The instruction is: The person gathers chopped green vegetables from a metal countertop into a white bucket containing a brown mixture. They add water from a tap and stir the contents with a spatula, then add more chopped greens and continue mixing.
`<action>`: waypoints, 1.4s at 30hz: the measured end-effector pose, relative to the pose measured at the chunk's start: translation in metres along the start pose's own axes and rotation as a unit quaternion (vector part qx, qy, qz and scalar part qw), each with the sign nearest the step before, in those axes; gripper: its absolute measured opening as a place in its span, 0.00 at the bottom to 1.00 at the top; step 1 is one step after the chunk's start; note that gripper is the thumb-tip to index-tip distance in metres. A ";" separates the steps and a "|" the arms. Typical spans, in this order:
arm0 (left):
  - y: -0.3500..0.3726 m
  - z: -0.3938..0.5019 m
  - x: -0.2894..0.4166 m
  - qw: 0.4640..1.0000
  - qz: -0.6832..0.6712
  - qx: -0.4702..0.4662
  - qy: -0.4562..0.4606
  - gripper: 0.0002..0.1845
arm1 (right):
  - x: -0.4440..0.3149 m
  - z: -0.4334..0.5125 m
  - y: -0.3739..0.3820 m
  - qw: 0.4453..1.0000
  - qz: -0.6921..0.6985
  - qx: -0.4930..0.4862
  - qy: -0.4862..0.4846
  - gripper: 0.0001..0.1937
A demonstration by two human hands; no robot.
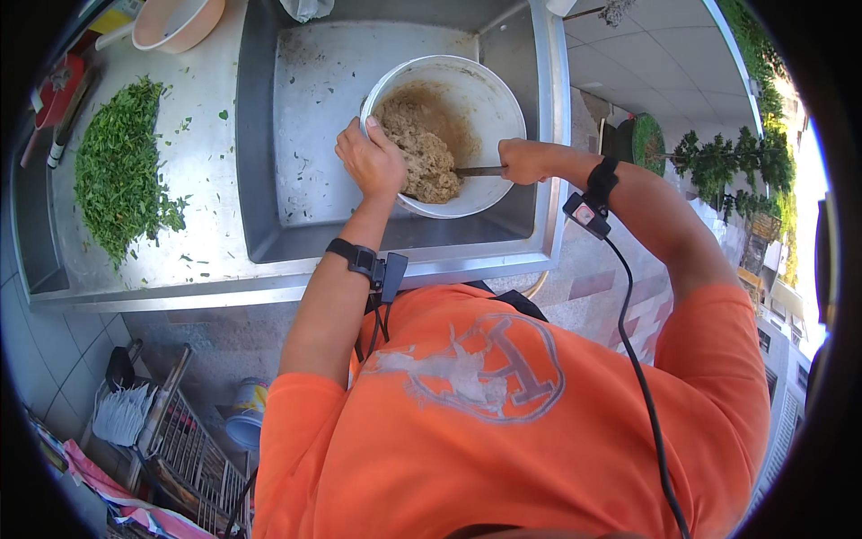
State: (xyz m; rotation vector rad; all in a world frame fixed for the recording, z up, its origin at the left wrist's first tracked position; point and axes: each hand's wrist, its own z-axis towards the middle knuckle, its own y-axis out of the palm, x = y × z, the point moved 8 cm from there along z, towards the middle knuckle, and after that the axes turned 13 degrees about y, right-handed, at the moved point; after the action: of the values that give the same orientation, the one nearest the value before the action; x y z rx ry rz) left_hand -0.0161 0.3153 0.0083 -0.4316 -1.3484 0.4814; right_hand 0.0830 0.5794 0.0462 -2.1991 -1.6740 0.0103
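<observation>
A white bucket [495, 108] stands tilted in the stainless steel sink [316, 135]. Inside it is a thick, moist, brownish mash [421, 151], and brown residue coats part of the inner wall. My left hand [372, 158] grips the bucket's left rim, with the thumb over the edge. In my right hand [525, 162], at the right side of the bucket, is the handle of a flat, dark tool [479, 172]. The tool's far end is buried in the mash, so its shape there is hidden.
Chopped green leaves [121, 172] lie heaped on the steel drainboard [209, 168] to the left. Behind them sits a pinkish plastic basin [182, 27]. A knife [67, 128] lies near the left edge. Below left stand a metal rack [195, 445] and a small bucket [246, 418].
</observation>
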 end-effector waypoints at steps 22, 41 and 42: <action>0.002 0.001 -0.006 1.000 -0.014 -0.006 0.009 0.24 | -0.181 0.010 -0.027 0.832 -0.372 0.397 -0.109 0.20; 0.000 0.001 -0.003 1.000 -0.014 -0.001 0.003 0.22 | -0.009 -0.077 -0.037 0.848 -0.382 0.365 -0.045 0.16; 0.000 0.001 -0.003 1.000 -0.012 -0.001 0.003 0.22 | -0.005 -0.073 -0.049 0.849 -0.376 0.369 -0.030 0.13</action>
State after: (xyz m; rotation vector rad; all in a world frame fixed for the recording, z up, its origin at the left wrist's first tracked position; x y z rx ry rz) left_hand -0.0174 0.3140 0.0058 -0.4176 -1.3466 0.4598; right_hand 0.0524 0.5647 0.1278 -0.9236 -2.0038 0.4370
